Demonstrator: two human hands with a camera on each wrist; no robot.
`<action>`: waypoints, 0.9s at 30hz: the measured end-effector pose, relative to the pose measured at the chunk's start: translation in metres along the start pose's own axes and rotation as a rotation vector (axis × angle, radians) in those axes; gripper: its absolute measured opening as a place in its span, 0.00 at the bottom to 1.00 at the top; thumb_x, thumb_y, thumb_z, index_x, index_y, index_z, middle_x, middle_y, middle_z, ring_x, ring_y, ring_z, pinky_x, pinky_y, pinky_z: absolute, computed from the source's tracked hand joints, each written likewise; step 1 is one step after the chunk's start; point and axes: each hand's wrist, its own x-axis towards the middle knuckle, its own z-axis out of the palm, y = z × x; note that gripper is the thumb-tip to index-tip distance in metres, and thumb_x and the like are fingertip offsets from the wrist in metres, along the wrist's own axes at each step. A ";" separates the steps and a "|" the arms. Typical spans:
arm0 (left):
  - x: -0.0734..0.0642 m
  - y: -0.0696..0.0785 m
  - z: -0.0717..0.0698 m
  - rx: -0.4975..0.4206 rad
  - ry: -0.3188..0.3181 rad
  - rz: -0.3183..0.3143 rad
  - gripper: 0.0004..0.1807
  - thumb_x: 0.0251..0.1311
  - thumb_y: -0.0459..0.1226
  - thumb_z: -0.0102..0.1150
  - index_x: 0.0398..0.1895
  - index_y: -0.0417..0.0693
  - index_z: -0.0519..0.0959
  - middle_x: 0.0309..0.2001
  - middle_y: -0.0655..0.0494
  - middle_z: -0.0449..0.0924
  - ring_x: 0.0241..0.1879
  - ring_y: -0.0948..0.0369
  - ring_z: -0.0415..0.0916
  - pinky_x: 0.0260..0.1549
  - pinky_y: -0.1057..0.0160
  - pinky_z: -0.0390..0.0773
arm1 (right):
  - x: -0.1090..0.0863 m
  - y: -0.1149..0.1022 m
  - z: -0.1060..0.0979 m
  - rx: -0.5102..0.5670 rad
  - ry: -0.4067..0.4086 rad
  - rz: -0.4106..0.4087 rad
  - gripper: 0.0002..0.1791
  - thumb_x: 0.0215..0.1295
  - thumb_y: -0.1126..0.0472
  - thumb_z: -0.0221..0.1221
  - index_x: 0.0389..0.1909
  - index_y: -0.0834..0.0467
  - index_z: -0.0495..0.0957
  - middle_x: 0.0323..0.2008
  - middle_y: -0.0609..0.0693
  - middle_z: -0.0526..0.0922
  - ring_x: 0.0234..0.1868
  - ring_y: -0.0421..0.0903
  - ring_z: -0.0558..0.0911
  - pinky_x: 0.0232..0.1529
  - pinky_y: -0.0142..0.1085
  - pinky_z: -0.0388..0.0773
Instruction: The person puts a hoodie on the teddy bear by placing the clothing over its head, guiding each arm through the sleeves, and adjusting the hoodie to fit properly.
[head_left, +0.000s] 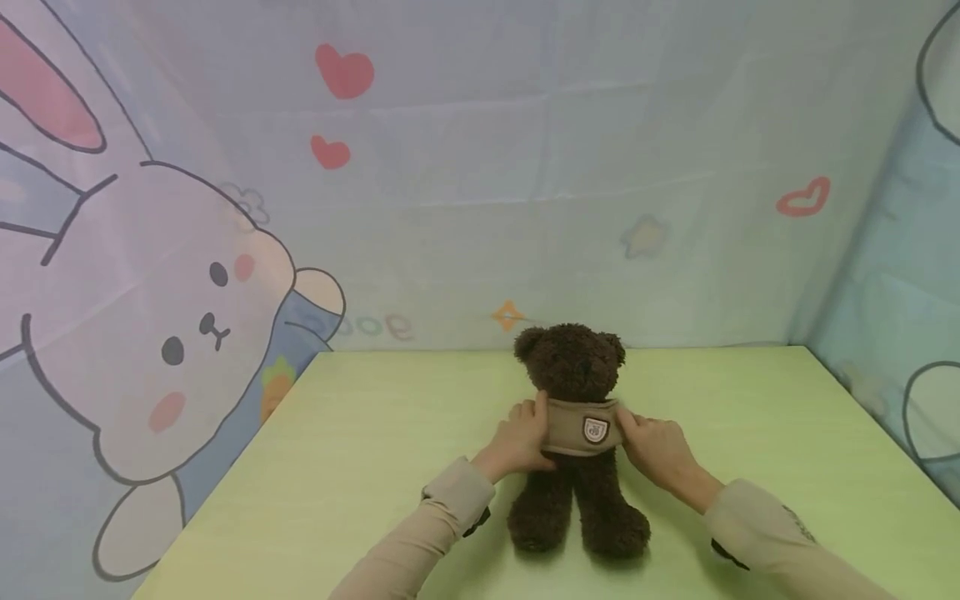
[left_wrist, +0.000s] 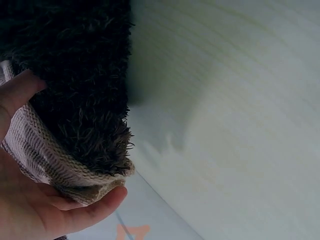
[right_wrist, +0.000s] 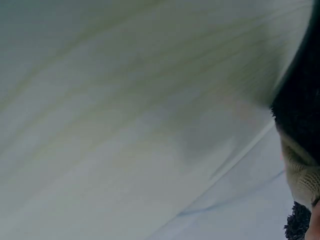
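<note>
A dark brown teddy bear (head_left: pixel 573 362) stands upright facing the head camera. Around its torso is a beige knitted sweater (head_left: pixel 566 429) with a shield-shaped badge on the chest. My left hand (head_left: pixel 517 437) grips the sweater's left side, and in the left wrist view the thumb lies over the hem while the fingers reach round behind the ribbed knit (left_wrist: pixel 35 145). On the opposite side my right hand (head_left: pixel 660 450) pinches the sweater near its upper edge. Only a sliver of that hand (right_wrist: pixel 314 225) shows in the right wrist view, and the bear's arms are hidden.
The bear is on a pale green table (head_left: pixel 352 467). Close behind the table hangs a cloth backdrop (head_left: pixel 480 183) printed with hearts and a large rabbit (head_left: pixel 150 317). More printed cloth (head_left: pixel 892 317) borders the right side.
</note>
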 end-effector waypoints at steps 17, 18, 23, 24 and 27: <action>0.000 -0.002 0.000 0.001 0.009 0.000 0.57 0.35 0.51 0.71 0.65 0.37 0.48 0.55 0.39 0.63 0.52 0.44 0.64 0.38 0.54 0.75 | 0.008 -0.001 -0.028 1.048 -0.521 0.917 0.22 0.63 0.67 0.44 0.59 0.67 0.64 0.55 0.67 0.71 0.36 0.43 0.79 0.22 0.33 0.70; 0.000 -0.002 -0.001 0.016 0.016 0.008 0.58 0.35 0.52 0.71 0.65 0.37 0.48 0.55 0.39 0.63 0.52 0.45 0.64 0.38 0.54 0.76 | 0.009 0.001 -0.028 1.094 -0.536 0.984 0.22 0.64 0.65 0.43 0.59 0.67 0.64 0.54 0.65 0.72 0.36 0.41 0.79 0.24 0.34 0.71; -0.001 0.001 -0.001 0.062 0.046 0.046 0.57 0.34 0.52 0.71 0.64 0.38 0.49 0.54 0.41 0.65 0.51 0.46 0.65 0.35 0.54 0.75 | 0.009 0.008 -0.026 1.140 -0.503 1.178 0.24 0.62 0.57 0.53 0.56 0.66 0.69 0.29 0.42 0.80 0.22 0.34 0.73 0.21 0.32 0.70; -0.001 0.002 -0.001 0.065 0.047 0.050 0.57 0.34 0.52 0.71 0.64 0.38 0.49 0.54 0.41 0.65 0.51 0.46 0.65 0.34 0.54 0.75 | 0.009 0.009 -0.025 1.137 -0.493 1.200 0.24 0.61 0.56 0.55 0.55 0.66 0.69 0.25 0.39 0.77 0.19 0.34 0.70 0.20 0.32 0.68; -0.003 0.003 -0.001 0.069 0.044 0.056 0.56 0.35 0.52 0.70 0.64 0.39 0.49 0.54 0.41 0.65 0.51 0.47 0.65 0.33 0.54 0.75 | 0.010 0.013 -0.023 1.125 -0.494 1.245 0.26 0.59 0.56 0.56 0.55 0.66 0.69 0.20 0.39 0.74 0.13 0.34 0.62 0.17 0.31 0.63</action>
